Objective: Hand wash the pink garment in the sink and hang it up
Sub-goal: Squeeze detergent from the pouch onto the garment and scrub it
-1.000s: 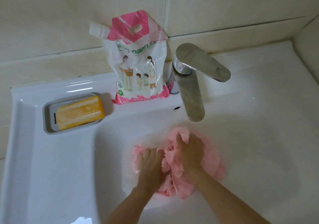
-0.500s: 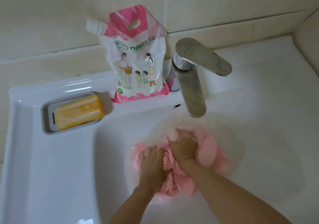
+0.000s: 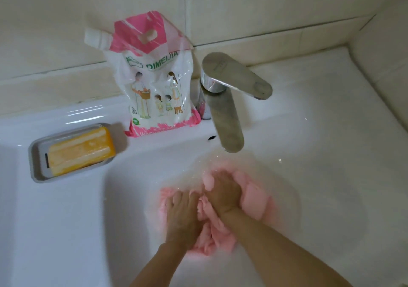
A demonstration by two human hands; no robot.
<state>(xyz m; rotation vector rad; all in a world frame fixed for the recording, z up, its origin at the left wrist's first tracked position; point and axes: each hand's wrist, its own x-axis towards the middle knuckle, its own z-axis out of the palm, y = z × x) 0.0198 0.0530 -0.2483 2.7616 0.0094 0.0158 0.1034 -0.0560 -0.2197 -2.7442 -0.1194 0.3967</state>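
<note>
The wet pink garment [image 3: 254,200] lies bunched in shallow water at the bottom of the white sink [image 3: 320,176], just below the faucet spout. My left hand [image 3: 182,213] grips the garment's left part, fingers curled into the cloth. My right hand [image 3: 223,192] clutches a fold at the top of the bundle, close beside the left hand. Both hands cover the middle of the garment. Pink cloth shows to the right, to the left and below the wrists.
A chrome faucet [image 3: 225,110] reaches over the basin. A pink and white detergent pouch [image 3: 154,81] leans on the tiled wall behind it. A grey soap dish [image 3: 35,154] with a yellow bar [image 3: 81,152] sits on the left ledge.
My right hand has slid back and forth over the bundle, rubbing the cloth against the part my left hand holds. The garment's folds have shifted. The view has moved slightly.
</note>
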